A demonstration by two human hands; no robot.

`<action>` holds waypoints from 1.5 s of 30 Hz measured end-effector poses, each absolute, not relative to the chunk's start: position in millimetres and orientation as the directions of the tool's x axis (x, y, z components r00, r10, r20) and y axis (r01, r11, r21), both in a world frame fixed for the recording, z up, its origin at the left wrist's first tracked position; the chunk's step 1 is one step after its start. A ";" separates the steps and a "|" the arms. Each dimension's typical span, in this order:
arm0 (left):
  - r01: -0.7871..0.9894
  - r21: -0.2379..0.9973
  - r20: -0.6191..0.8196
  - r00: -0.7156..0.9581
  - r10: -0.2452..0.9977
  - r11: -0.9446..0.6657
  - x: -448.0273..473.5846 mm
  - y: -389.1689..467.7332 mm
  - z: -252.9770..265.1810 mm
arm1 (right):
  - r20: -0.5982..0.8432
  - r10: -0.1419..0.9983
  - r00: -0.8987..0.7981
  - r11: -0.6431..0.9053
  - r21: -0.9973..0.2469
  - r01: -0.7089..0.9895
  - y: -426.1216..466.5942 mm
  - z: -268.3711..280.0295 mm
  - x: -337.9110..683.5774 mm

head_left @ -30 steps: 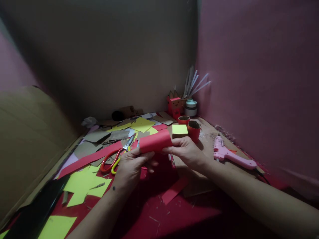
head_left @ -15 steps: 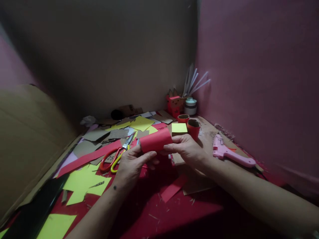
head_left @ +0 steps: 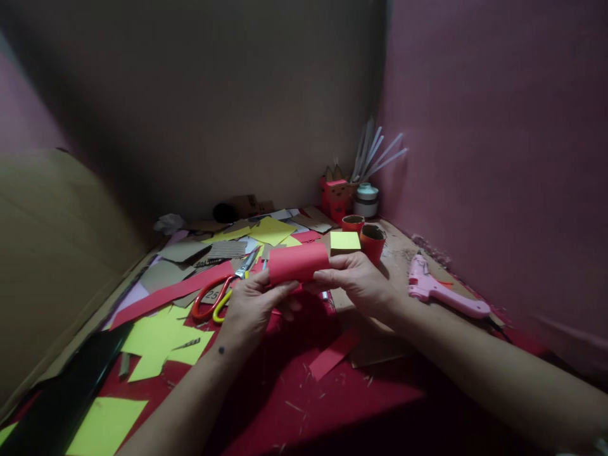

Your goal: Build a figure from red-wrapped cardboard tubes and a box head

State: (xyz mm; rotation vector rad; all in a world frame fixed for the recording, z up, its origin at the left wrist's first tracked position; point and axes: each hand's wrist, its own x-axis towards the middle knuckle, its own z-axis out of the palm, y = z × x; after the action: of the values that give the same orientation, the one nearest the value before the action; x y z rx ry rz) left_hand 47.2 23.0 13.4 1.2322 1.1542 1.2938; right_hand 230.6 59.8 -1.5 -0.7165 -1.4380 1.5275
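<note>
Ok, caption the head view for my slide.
Left hand and right hand hold red paper between scissors and pink glue gun.

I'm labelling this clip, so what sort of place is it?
Probably a craft workspace: scissors and cut yellow paper lie about, with a pink glue gun over on the right.

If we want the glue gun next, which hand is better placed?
The right hand, likely: the glue gun lies to its right, farther from the left hand. Both hold the red paper.
</note>
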 end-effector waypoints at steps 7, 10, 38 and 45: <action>-0.144 0.988 -0.051 -0.001 0.999 0.050 43.1 25.7 12.7 | 0.170 0.857 -0.486 0.088 -0.978 -0.187 59.9 -2.7 228.7; -0.197 0.973 -0.111 0.047 0.993 0.119 39.8 26.8 12.2 | 0.145 0.873 -0.465 0.096 -0.987 -0.129 57.9 -0.3 228.5; 0.028 0.978 -0.207 0.105 0.973 0.205 32.5 32.6 10.3 | 0.044 0.920 -0.390 0.038 -0.999 -0.024 60.5 6.7 232.6; -0.068 0.967 -0.240 0.068 0.968 0.244 32.1 28.9 15.7 | -0.029 0.909 -0.416 -0.064 -0.996 -0.070 60.5 8.9 229.2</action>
State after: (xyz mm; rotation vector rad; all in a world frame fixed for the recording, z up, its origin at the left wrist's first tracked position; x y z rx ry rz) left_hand 32.1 28.9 15.7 1.0022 1.2168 1.0211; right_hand 229.2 60.5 8.9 -0.9488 -1.4277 1.5919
